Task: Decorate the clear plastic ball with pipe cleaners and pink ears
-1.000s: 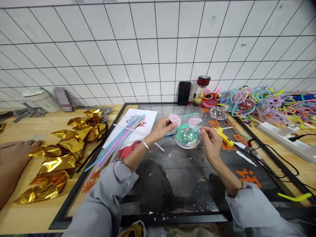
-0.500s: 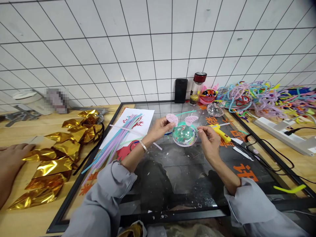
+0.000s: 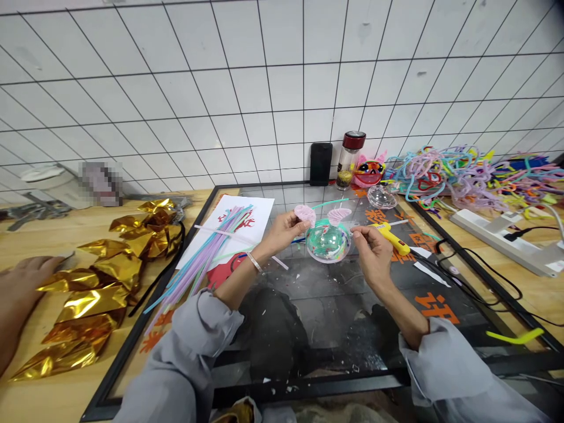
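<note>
A clear plastic ball (image 3: pixel 328 244) with coloured bits inside and a teal band round it hangs over the glass work surface (image 3: pixel 335 317). Two pink coiled ears stick up from it: the left ear (image 3: pixel 304 213) and the right ear (image 3: pixel 340 215). My left hand (image 3: pixel 282 230) pinches the left ear between thumb and fingers. My right hand (image 3: pixel 372 249) is closed at the ball's right side, fingertips pinched against its rim. Just beyond my right hand lies a yellow glue gun (image 3: pixel 393 238).
A bundle of pastel pipe cleaners (image 3: pixel 200 264) lies on white paper to the left. Gold foil pieces (image 3: pixel 94 299) cover the wooden bench, with another person's hand (image 3: pixel 20 288) beside them. A phone (image 3: pixel 320 164), a jar (image 3: pixel 349 158), a second clear dome (image 3: pixel 381 198), tangled pipe cleaners (image 3: pixel 467 176) and a power strip (image 3: pixel 506 241) stand behind and right.
Both hands and the ball keep the same hold. The view has shifted slightly, and the other person's hand at the left has drawn back a little.
</note>
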